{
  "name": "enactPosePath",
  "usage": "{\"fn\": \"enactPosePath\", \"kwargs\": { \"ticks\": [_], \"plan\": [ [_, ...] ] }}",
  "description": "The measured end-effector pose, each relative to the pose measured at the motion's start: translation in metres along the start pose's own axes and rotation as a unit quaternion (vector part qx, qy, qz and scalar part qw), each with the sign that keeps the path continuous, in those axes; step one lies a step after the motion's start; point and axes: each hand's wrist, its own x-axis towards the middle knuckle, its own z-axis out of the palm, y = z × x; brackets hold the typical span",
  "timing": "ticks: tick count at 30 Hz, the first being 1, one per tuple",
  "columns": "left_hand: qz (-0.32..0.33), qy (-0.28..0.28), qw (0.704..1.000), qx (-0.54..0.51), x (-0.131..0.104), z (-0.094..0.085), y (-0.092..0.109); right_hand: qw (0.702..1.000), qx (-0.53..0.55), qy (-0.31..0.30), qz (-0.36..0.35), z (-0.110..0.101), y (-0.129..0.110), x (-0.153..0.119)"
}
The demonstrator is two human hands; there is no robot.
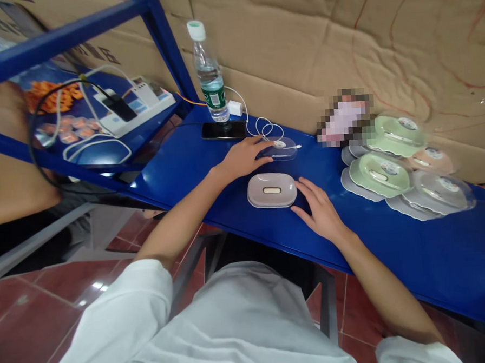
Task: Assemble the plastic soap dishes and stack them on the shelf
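Flat on the blue bench lies a pinkish-grey oval tray-like piece (254, 198) with a cream bar in its middle. My right hand (317, 207) rests against its right end, fingers stretched out. Beyond it lies a clear plastic cover (285, 153) with a label on it. My left hand (245, 158) reaches to the cover's left side, thumb and fingers apart; the fingertips touch or nearly touch its edge. Whether they grip it I cannot make out, but the hand looks open.
Stacked green, grey and peach covered dishes (382, 174) stand at the right. At the back are a water bottle (216, 99), a black phone (223, 130), a white charger (235, 108) with its cable, and a blurred-out object (343, 122). A blue frame post (170, 50) and another person's arm (17, 182) are at left.
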Motion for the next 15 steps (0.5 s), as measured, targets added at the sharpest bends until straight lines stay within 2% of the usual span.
{"fn": "enactPosePath", "kwargs": {
  "ticks": [2, 4, 6, 8, 11, 15],
  "plan": [
    [0.021, 0.06, 0.998, -0.023, -0.027, -0.003, 0.011, 0.999, 0.027, 0.043, 0.002, -0.002, -0.001, 0.0],
    [0.055, 0.083, 0.994, -0.047, -0.059, -0.005, 0.024, 0.996, 0.044, 0.079, -0.004, -0.004, -0.004, 0.0],
    [0.066, 0.081, 0.993, -0.049, -0.088, -0.003, 0.035, 0.997, 0.041, 0.068, -0.011, -0.005, -0.007, 0.0],
    [0.054, 0.074, 0.995, -0.033, -0.109, 0.003, 0.043, 0.999, 0.027, 0.02, -0.025, -0.004, -0.008, -0.001],
    [0.039, 0.081, 0.996, -0.015, -0.124, 0.016, 0.049, 0.998, 0.019, -0.034, -0.046, 0.0, -0.008, -0.002],
    [0.048, 0.112, 0.992, 0.017, -0.129, 0.025, 0.054, 0.998, 0.018, -0.033, -0.044, 0.004, -0.004, -0.003]
  ]
}}
